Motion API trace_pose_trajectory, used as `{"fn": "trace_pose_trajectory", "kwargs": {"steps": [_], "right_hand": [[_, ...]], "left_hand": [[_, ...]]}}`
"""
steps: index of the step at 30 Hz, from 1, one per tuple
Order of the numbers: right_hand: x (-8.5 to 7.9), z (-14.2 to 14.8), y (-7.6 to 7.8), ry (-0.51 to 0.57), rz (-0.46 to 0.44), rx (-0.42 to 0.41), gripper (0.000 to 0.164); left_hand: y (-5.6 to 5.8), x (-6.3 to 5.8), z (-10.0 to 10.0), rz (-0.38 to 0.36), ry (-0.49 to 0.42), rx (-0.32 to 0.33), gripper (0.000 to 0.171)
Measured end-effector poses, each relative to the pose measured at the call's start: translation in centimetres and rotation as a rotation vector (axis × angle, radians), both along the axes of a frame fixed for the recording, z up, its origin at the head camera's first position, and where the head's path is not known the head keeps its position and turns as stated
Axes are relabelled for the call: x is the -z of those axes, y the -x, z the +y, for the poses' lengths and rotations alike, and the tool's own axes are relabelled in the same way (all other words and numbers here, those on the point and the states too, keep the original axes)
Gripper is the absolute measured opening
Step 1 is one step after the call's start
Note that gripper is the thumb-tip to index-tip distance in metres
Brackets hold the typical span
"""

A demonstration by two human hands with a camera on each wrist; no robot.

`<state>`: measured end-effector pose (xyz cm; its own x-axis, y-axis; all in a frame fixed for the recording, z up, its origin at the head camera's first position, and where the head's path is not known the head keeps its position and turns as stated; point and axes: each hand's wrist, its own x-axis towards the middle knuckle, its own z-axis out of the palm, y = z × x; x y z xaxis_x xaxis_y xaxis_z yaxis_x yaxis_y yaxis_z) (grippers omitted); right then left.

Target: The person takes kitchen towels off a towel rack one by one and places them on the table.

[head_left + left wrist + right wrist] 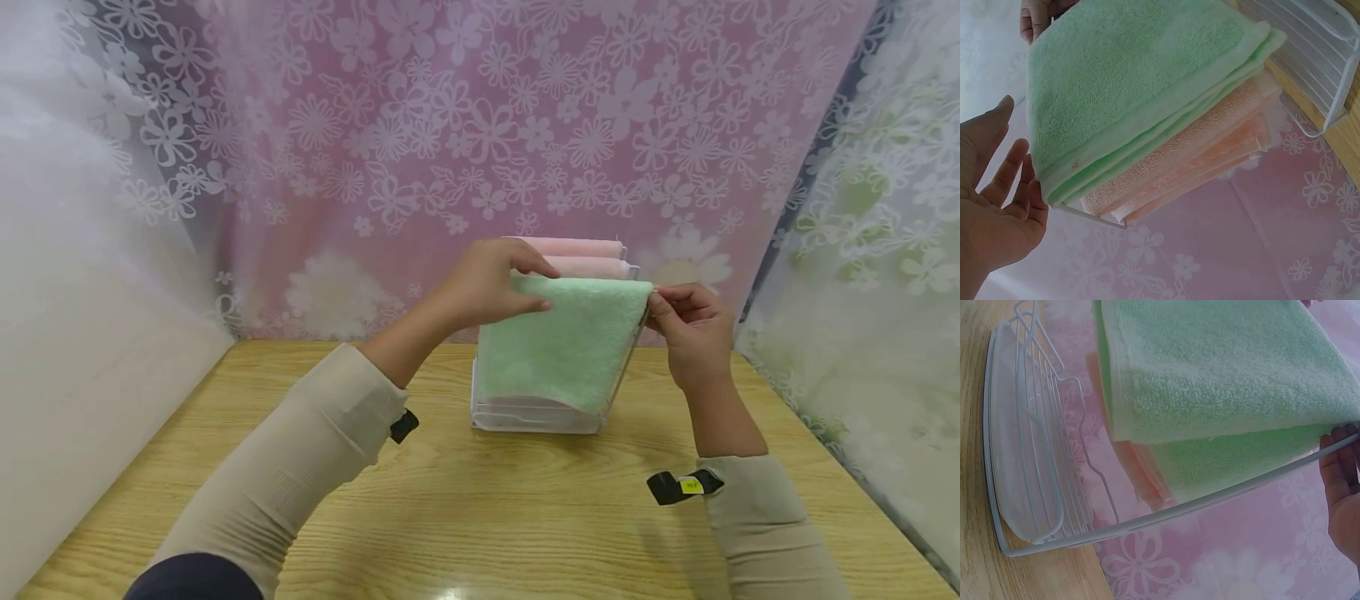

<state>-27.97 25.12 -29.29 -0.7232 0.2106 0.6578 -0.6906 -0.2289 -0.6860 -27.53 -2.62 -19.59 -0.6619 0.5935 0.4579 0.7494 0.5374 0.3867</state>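
Here's the right hand (697, 337), and its grip is a pinch, thumb against fingers on the upper corner of the green towel (570, 342), right beside the side bar of the white rack (551, 423). Across from that grip, at the towel's other upper end, the left hand (491, 283) has thumb and fingers spread well apart, the top fold passing between them (no clamp there, just fingertips at the cloth). The towel hangs down from between the two hands, over the front of the rack, and this looks like the straightening step: getting the fold to sit square. The next move probably calls for a gentle draw at the pinched corner, evened out from the left, so the lower edge, slanting now, comes level. Just behind the grips, two pink towels (573, 267) hang in tidy rows; well below them sits the rack's tray (1007, 456). Under it all runs the worktop (420, 517), pale wood grain, stretching toward the wearer. Beyond the grips rises a pink flowered curtain (450, 125), with a whitish sheet (75, 292) off to the left and a flowered, see-through-looking panel (885, 292) out past the right hand.
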Motion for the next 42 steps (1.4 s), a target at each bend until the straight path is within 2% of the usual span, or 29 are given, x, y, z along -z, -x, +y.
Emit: {"fn": "trace_pose_trajectory", "kwargs": {"steps": [7,16,25,31,38,42], "right_hand": [[-0.1,0.0,-0.1,0.006,0.03,-0.017,0.007],[-0.3,-0.1,0.0,0.005,0.039,-0.016,0.008],[-0.2,-0.2,0.0,-0.027,0.033,0.024,0.01],[0.0,-0.1,-0.1,-0.037,0.013,0.044,0.012],[0.3,-0.1,-0.1,-0.043,-0.005,0.051,0.011],[0.2,-0.2,-0.1,-0.051,0.006,0.069,0.011]], "left_hand": [[0.6,-0.8,1.1,-0.04,0.089,-0.006,0.03],[1.7,-1.3,2.2,-0.09,0.145,0.021,0.025],[2.3,-0.8,3.8,-0.138,0.151,0.008,0.029],[2.2,-0.5,4.7,-0.13,0.163,0.009,0.034],[2.1,0.0,5.0,-0.104,0.144,0.015,0.032],[2.4,0.1,5.0,-0.097,0.118,-0.014,0.03]]}}
